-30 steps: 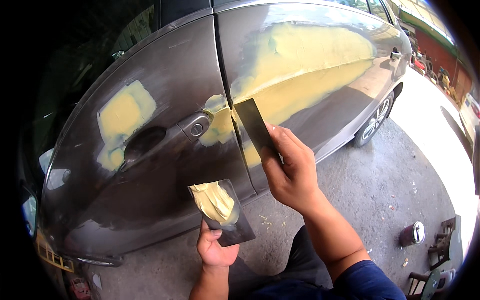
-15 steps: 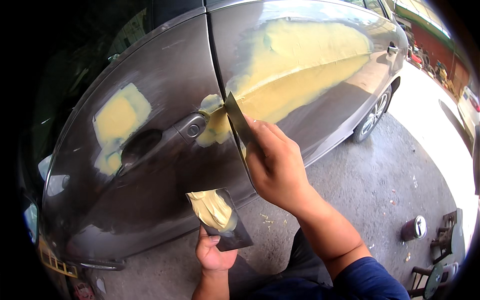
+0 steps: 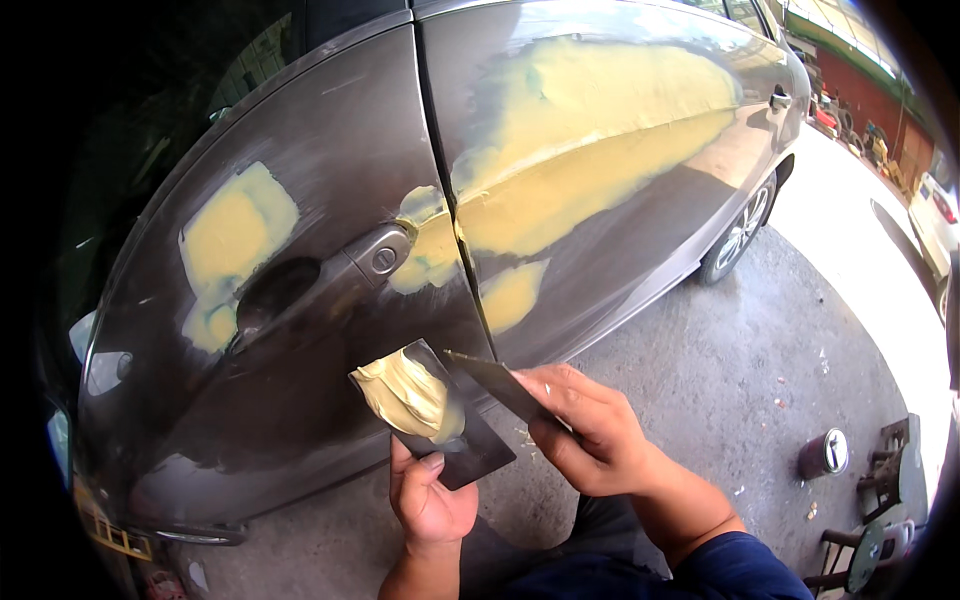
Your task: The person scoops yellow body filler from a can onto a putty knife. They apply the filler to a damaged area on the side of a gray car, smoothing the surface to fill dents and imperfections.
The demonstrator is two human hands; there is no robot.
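Observation:
My left hand [image 3: 432, 500] holds up a dark flat plate [image 3: 480, 450] by its lower edge, thumb on top. A thick heap of pale yellow body filler [image 3: 402, 395] lies on the plate. Pinched in my right hand [image 3: 590, 425] is a thin dark putty spreader [image 3: 500, 385], its edge just right of the plate. Beyond them stands a grey-brown car. Yellow filler coats a wide area of the rear door [image 3: 600, 100], with a smaller patch [image 3: 512, 297] below. More filler sits by the front door handle [image 3: 375, 258] and on the front door [image 3: 240, 225].
On the concrete floor [image 3: 700, 350] at right stand a can [image 3: 823, 455] and small dark stools [image 3: 850, 555]. The car's rear wheel [image 3: 740, 235] is at upper right. A white vehicle [image 3: 938, 215] shows at the far right edge.
My right hand has drawn the spreader down from the door gap to beside the plate, uncovering the lower filler patch. My left hand has raised the plate slightly.

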